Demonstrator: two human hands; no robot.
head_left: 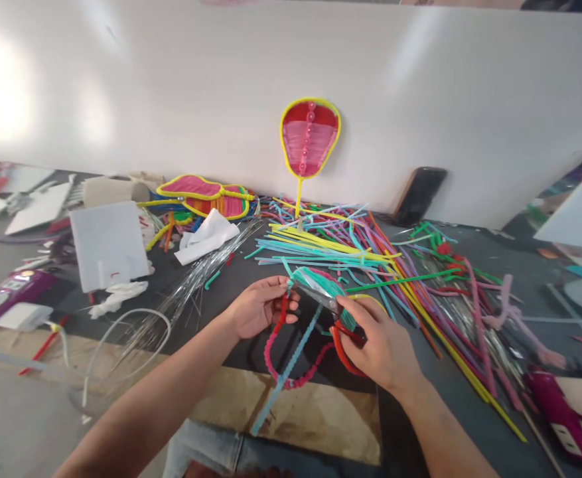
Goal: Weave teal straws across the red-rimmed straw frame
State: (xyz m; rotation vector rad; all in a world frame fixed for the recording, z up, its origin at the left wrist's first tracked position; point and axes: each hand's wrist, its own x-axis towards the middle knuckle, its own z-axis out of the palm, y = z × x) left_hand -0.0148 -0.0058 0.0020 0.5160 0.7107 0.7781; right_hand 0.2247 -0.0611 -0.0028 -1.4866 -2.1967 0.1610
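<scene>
My left hand (263,307) pinches the upper left edge of a pipe-cleaner frame (269,362), a pink and red loop with a light blue stem crossing it. Teal strands (315,275) fill the upper part of the loop. In my right hand (383,338) is a pair of scissors (343,338) with orange-red and black handles. Their blades lie across the teal part and point left, the tips close to my left fingertips. How far the blades are apart is hard to make out.
Loose pipe cleaners (320,245) and thin wires (196,279) spread behind and right of my hands. A finished yellow-rimmed fan shape (310,139) leans on the white board (196,86), with a phone (420,194) to its right. Purple power strips (14,292) flank the table.
</scene>
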